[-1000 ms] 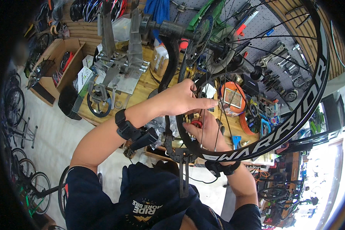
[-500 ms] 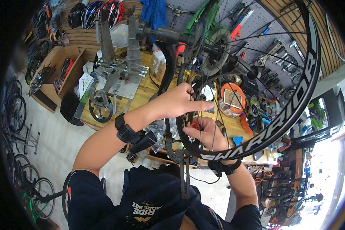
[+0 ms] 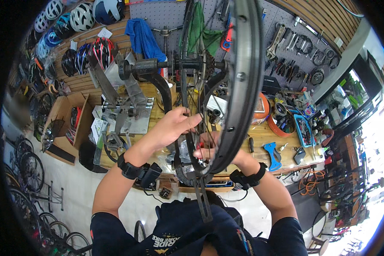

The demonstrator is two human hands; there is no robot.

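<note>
A black-rimmed bicycle wheel (image 3: pixel 242 77) stands upright in a dark truing stand (image 3: pixel 160 87), its hub (image 3: pixel 191 64) held between the stand's arms. At the left of the lower spokes, my left hand (image 3: pixel 177 126) has its fingers curled around some of them, with the thumb stretched across. My right hand (image 3: pixel 210 143) is lower, reaching in among the spokes just above the rim's bottom. Its thumb and fingers pinch a small red spoke wrench (image 3: pixel 200 147), partly hidden by spokes and fingers. A cassette (image 3: pixel 210 65) sits at the hub's right side.
On the wooden bench right of the wheel lie a screwdriver (image 3: pixel 251 144), a blue tool (image 3: pixel 272 157), a blue tray (image 3: pixel 304 130) and an orange-red bowl (image 3: pixel 281 130). A metal fixture (image 3: pixel 134 104) stands at left. Behind hang wrenches (image 3: pixel 292 40) and cloths. A cardboard box (image 3: pixel 62 149) sits far left.
My view has shifted, so the wheel now appears nearly edge-on and more bench shows at right. Both hands stay at the lower spokes, the right still with the red wrench.
</note>
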